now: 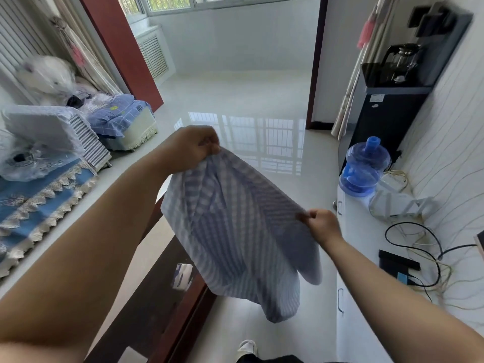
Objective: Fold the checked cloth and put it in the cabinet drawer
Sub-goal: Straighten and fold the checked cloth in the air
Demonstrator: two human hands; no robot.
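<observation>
Checked cloth (235, 231) hangs in the air between my two hands, pinched at its top edge and clear of everything below. My left-hand fingers (209, 146) are curled tight on one upper corner, bunching the fabric there, and the left hand (190, 149) sits higher and farther out from me. My right-hand fingers (307, 216) pinch the other end of that edge, with the right hand (323, 225) lower, nearer my body and closer to the white cabinet (366, 297) along the right wall. So the held edge runs on a slant from upper left down to lower right, and the rest of the cloth drapes below it in loose folds, its lowest corner dangling above the floor (248, 100). I judge the fold turns on that line: bringing one corner to meet the other would halve the cloth along its long edge. The cabinet's drawer handles (340, 299) lie just right of the hanging cloth, so the right hand is the nearer one for the drawer. The dark desk (157, 297) sits below and to the left.
</observation>
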